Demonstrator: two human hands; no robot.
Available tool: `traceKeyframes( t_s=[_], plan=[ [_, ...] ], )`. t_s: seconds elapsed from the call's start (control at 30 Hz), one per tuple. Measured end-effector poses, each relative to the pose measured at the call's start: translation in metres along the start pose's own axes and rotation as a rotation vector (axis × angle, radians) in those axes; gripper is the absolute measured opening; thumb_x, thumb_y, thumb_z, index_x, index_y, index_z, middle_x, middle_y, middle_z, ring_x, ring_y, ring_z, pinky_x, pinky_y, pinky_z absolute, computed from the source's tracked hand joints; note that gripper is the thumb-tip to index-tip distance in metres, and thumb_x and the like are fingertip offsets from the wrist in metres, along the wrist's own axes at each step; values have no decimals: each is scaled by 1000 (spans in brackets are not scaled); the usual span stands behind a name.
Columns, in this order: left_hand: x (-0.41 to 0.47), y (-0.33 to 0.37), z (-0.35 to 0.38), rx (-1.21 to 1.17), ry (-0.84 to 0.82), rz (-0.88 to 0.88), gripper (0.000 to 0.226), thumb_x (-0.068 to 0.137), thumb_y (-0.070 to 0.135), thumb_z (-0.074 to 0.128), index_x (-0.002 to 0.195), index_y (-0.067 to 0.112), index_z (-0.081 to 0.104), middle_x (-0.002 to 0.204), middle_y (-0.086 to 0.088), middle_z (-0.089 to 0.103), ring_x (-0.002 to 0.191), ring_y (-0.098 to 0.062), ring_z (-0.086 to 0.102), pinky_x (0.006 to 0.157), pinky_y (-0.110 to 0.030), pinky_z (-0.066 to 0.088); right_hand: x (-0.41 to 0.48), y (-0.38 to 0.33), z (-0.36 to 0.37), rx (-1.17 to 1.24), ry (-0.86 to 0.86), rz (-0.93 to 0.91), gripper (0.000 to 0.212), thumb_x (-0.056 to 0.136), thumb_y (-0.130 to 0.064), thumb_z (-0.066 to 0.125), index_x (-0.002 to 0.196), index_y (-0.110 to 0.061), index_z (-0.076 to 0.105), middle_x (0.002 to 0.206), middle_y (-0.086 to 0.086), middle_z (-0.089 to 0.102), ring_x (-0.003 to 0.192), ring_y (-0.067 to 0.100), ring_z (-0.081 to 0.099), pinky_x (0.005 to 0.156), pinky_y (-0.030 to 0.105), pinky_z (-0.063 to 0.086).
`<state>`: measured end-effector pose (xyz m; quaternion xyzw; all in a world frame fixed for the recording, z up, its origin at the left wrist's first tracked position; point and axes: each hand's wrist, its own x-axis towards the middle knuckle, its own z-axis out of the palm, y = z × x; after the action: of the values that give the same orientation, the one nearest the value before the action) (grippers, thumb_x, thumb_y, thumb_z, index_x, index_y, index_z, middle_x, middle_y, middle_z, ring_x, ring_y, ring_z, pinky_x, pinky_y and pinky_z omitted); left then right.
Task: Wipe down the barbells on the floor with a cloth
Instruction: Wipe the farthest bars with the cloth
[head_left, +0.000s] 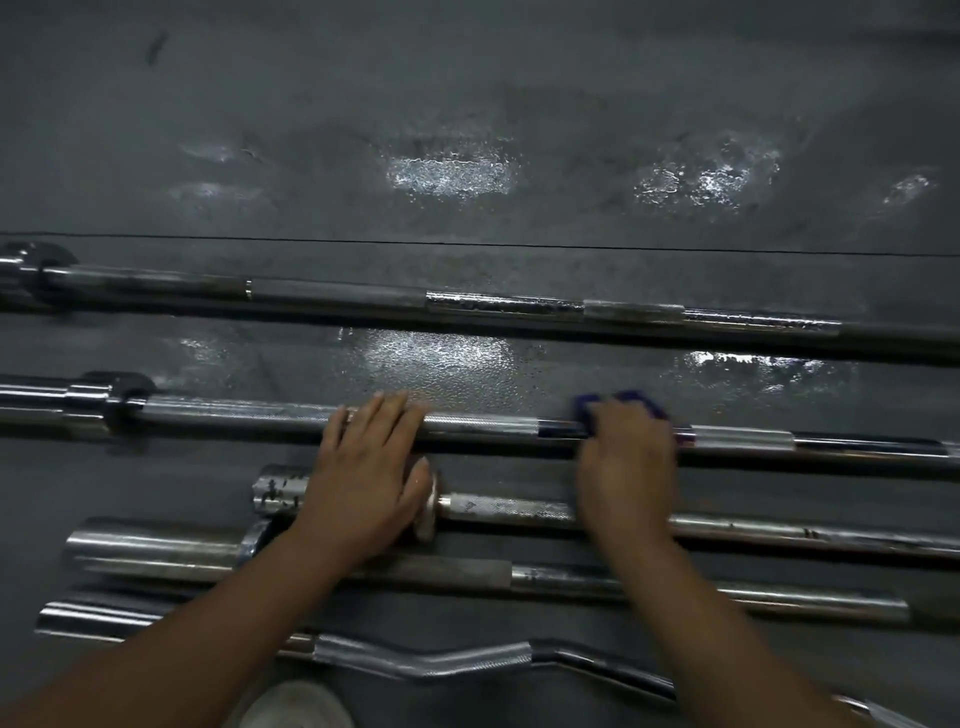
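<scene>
- Dark rubber floor (467, 104) shows wet, shiny patches.
- Five barbells lie side by side on it: four straight, and a curl bar (467, 660) nearest the person.
- Second barbell (234, 415) from the far side lies under both hands.
- Left hand (363, 467) rests on its knurled shaft, fingers straight.
- Right hand (626, 457), motion-blurred, clamps a blue cloth (631, 402) against the same bar.

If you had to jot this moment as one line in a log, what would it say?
step: wiping | right hand: presses blue cloth on second barbell | left hand: flat on same bar, steadying | other bars: untouched
</scene>
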<state>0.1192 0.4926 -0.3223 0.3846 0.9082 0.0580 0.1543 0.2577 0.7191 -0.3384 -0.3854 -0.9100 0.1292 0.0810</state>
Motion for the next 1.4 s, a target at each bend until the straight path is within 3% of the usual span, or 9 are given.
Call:
traceKeyframes(
  t_s=[0.2, 0.37, 0.53, 0.63, 0.83, 1.07, 1.17, 1.3, 1.4],
  plan=[
    [-9, -49, -13, -45, 70, -84, 62, 86, 35, 35, 138, 5, 52, 143, -15, 53, 134, -33, 47, 112, -48, 32, -18, -183, 41, 114, -316, -312, 46, 78, -28, 33, 109, -21, 67, 110, 1, 65, 104, 26, 55, 99, 43, 34],
    [-12, -65, -17, -75, 102, -52, 66, 78, 30, 38, 136, 2, 53, 137, -18, 56, 128, -35, 51, 110, -44, 31, 2, -171, 34, 198, -499, -530, 42, 83, -22, 54, 124, -25, 63, 120, 1, 65, 104, 27, 61, 91, 38, 48],
    [-8, -54, -9, -79, 86, -30, 60, 83, 35, 37, 135, 11, 54, 141, -10, 55, 134, -29, 45, 113, -52, 29, 11, 16, -26, 71, -223, -17, 42, 78, -29, 43, 113, -25, 67, 101, 6, 71, 91, 30, 63, 78, 36, 49],
    [-3, -44, -7, -81, 65, -13, 59, 85, 38, 34, 135, 14, 55, 143, -7, 54, 136, -28, 45, 114, -57, 28, 11, 16, -26, 90, -48, 278, 35, 75, -19, 46, 96, -13, 73, 87, 12, 70, 81, 33, 63, 74, 36, 46],
    [1, -40, -4, 7, -40, 50, 66, 86, 46, 34, 143, 18, 47, 149, -4, 46, 139, -27, 40, 115, -57, 24, -17, -121, 16, 182, -342, -421, 50, 72, -20, 49, 120, -18, 64, 123, 2, 62, 114, 23, 53, 103, 41, 41],
    [26, -62, 0, 18, -96, 120, 61, 93, 61, 24, 148, 36, 32, 155, 6, 37, 142, -17, 27, 112, -44, 13, 12, -38, 14, 37, -333, -535, 51, 82, -29, 43, 132, -23, 53, 129, 0, 57, 113, 24, 53, 99, 39, 34],
    [52, -66, -13, 28, -98, 85, 67, 91, 60, 19, 152, 33, 27, 160, 2, 27, 147, -21, 21, 116, -47, 12, 33, -59, 19, 34, -285, -384, 43, 86, -27, 40, 125, -22, 57, 117, 2, 58, 103, 27, 52, 90, 39, 36],
    [45, -65, -19, 5, 46, 78, 61, 89, 44, 36, 145, 20, 42, 147, -3, 44, 137, -28, 40, 115, -48, 24, 45, -96, 28, 85, -143, -149, 41, 81, -19, 40, 112, -15, 67, 109, 10, 59, 100, 34, 52, 87, 43, 42],
    [28, -65, -7, -87, 92, 84, 65, 86, 34, 38, 147, 10, 44, 153, -8, 42, 141, -28, 38, 117, -50, 27, 21, -158, 47, 187, -166, -409, 44, 76, -21, 39, 109, -13, 67, 111, 9, 62, 102, 33, 52, 94, 44, 43]
  ],
)
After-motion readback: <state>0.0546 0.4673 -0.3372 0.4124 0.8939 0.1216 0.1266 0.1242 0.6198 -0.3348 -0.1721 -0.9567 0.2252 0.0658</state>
